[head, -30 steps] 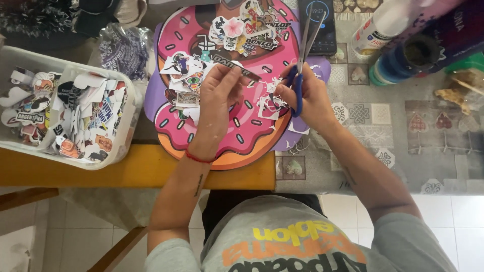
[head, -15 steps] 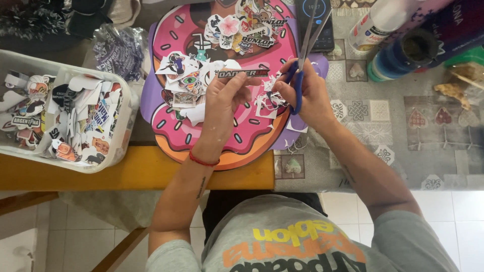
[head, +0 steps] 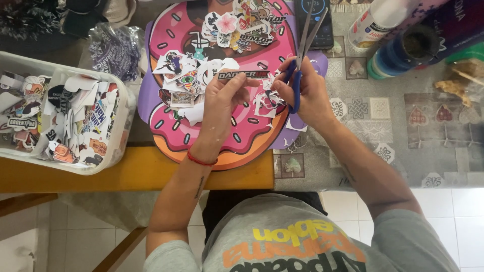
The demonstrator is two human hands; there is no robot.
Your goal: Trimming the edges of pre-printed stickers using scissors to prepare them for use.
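Observation:
My left hand (head: 222, 100) pinches a long narrow sticker strip (head: 237, 75) with dark lettering, held flat above a pink doughnut-shaped board (head: 237, 136). My right hand (head: 307, 93) grips blue-handled scissors (head: 302, 45), fingers through the loops, the blades parted and pointing away from me just right of the strip. Several cut-out stickers (head: 184, 75) lie spread on the board under and left of my hands, with more stickers (head: 247, 25) at its far end. Small white paper scraps (head: 264, 103) lie between my hands.
A white plastic tub (head: 123, 121) full of stickers sits at the left on a yellow wooden bench (head: 136, 174). A phone (head: 322, 20) lies beyond the scissors. A spray can (head: 375, 20) and stacked tape rolls (head: 403, 53) stand at the far right on a patterned cloth (head: 403, 131).
My left hand has lifted the sticker strip and turned it level. The scissors have swung slightly, their blades opening beside the strip.

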